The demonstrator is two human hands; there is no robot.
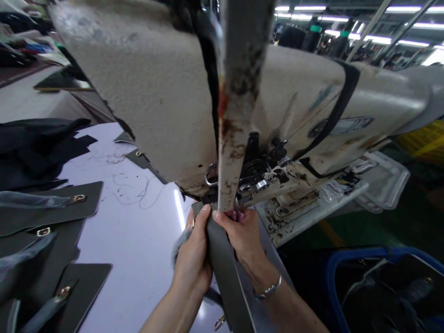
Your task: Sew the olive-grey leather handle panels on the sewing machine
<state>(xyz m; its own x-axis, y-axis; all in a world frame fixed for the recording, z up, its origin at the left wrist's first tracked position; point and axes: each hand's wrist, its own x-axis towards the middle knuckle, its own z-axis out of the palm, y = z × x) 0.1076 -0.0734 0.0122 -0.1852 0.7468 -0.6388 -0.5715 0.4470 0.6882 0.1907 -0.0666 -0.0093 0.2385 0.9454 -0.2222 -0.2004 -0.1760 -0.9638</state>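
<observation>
Both hands hold a dark grey leather-like panel at the head of a sewing machine. My left hand grips its left edge, with the thumb lying on top and the fingers underneath. Across from it, my right hand pinches the right edge, thumb pointing toward the machine. Something small and pink with metal prongs shows by the right fingers; I cannot tell whether it is held. The machine's head and an upright rusty bar hide the panel's far end and the needle.
Grey panels with gold buckles lie at left on the white table, near black cloth pieces and loose threads. A blue-rimmed bin stands at lower right. A clear plastic tray sits behind the machine bed.
</observation>
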